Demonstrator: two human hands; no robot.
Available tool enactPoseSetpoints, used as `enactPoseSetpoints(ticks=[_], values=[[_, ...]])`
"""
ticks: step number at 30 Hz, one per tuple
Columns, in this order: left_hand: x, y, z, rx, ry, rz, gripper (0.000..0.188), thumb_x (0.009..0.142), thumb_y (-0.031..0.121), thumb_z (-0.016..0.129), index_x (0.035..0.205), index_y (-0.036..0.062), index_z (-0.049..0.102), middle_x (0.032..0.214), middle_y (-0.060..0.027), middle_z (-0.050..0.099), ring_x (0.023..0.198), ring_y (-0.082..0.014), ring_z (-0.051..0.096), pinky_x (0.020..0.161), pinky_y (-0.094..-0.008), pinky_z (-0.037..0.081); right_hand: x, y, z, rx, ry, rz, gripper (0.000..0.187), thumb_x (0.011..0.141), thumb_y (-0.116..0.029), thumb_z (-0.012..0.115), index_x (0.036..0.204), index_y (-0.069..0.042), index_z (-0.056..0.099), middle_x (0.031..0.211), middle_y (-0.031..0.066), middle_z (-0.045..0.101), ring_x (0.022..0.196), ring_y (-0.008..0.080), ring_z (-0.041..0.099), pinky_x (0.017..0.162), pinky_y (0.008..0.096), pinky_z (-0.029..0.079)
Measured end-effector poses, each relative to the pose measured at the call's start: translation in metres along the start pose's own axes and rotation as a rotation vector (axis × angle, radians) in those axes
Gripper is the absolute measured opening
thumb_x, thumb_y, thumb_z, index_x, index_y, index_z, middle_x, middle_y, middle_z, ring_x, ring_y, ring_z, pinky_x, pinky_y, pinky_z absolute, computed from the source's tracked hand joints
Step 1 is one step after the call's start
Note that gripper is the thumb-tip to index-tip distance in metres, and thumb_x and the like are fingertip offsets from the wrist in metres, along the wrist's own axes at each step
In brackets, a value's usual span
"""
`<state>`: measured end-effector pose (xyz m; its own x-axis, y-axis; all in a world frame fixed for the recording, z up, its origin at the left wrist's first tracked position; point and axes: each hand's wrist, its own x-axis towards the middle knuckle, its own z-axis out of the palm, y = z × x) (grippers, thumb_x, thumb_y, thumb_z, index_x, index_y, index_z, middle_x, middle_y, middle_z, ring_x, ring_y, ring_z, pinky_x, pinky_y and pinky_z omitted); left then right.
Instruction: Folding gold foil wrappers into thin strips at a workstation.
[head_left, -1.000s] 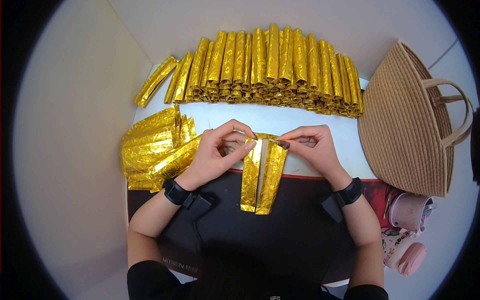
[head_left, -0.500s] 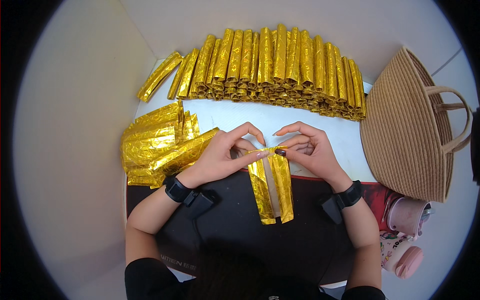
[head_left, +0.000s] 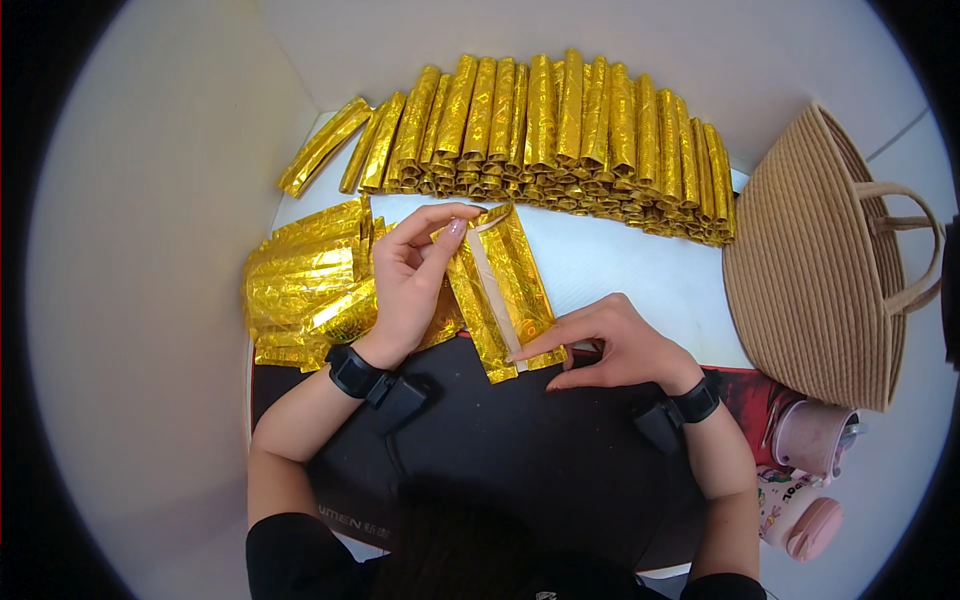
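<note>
A folded sheet of gold foil paper [head_left: 530, 285] slants in front of me, its edges turned in so that a pale strip shows down its length. My left hand [head_left: 410, 275] pinches its far end between thumb and fingers. At the near end, the index finger of my right hand [head_left: 625, 345] lies across the sheet, while the thumb stands apart below it. Part of that hand's other fingers is hidden. Beside my left wrist rests a stack of flat gold foil sheets [head_left: 300, 265], partly covered by the hand.
A large pile of rolled gold foil tubes [head_left: 560, 130] lines the back wall. One gold piece [head_left: 325, 148] lies at its left. A woven basket [head_left: 800, 260] stands at the right, with a pink cup [head_left: 812, 438] and a pink-lidded bottle [head_left: 805, 520] nearer. A dark mat [head_left: 480, 450] covers the front.
The folded sheet has moved away from me and tilted. My left hand has gone up with its far end; my right hand has left that end and come down to the near end.
</note>
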<state>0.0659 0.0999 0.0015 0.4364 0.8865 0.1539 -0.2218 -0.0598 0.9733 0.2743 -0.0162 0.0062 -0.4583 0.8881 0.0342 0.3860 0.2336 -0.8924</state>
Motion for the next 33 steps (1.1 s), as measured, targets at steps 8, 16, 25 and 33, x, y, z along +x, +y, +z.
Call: enactPoseSetpoints(ticks=[8,16,25,33], values=[[-0.002,-0.006,-0.008,0.102,-0.021,0.002,0.016,0.094,0.001,0.053,0.103,-0.0033,0.065,0.097,-0.0067,0.068,0.087,-0.0085,0.062,0.078,-0.0225,0.047,0.003,-0.006,0.002,-0.083,0.000,0.077,0.052,0.074,-0.010,0.073,0.119,-0.033,0.066,0.086,0.0020,0.070,0.057,0.0149,0.061,0.057,0.0270,0.047],[-0.001,-0.003,-0.004,0.079,-0.041,0.015,0.018,0.095,0.003,0.049,0.101,-0.0036,0.064,0.096,-0.0068,0.067,0.089,-0.0104,0.062,0.081,-0.0239,0.047,0.003,0.003,0.012,-0.116,0.107,-0.161,0.053,0.074,-0.009,0.070,0.120,-0.035,0.065,0.083,0.0011,0.069,0.058,0.0207,0.060,0.058,0.0292,0.047],[0.001,-0.005,-0.004,0.084,-0.123,0.008,0.020,0.097,0.006,0.047,0.103,-0.0036,0.064,0.097,-0.0070,0.067,0.086,-0.0086,0.061,0.079,-0.0234,0.047,-0.001,0.008,0.009,-0.100,0.093,-0.017,0.022,0.075,-0.021,0.078,0.096,-0.026,0.076,0.077,0.0020,0.071,0.057,0.0176,0.062,0.054,0.0251,0.045],[-0.001,0.002,-0.005,-0.060,-0.077,-0.126,0.029,0.098,0.014,0.045,0.104,-0.0064,0.064,0.096,-0.0092,0.068,0.085,-0.0099,0.064,0.077,-0.0218,0.049,-0.002,0.015,-0.006,0.054,0.120,-0.014,0.014,0.077,-0.015,0.077,0.091,-0.015,0.077,0.077,0.0019,0.072,0.062,0.0110,0.065,0.056,0.0232,0.045]])
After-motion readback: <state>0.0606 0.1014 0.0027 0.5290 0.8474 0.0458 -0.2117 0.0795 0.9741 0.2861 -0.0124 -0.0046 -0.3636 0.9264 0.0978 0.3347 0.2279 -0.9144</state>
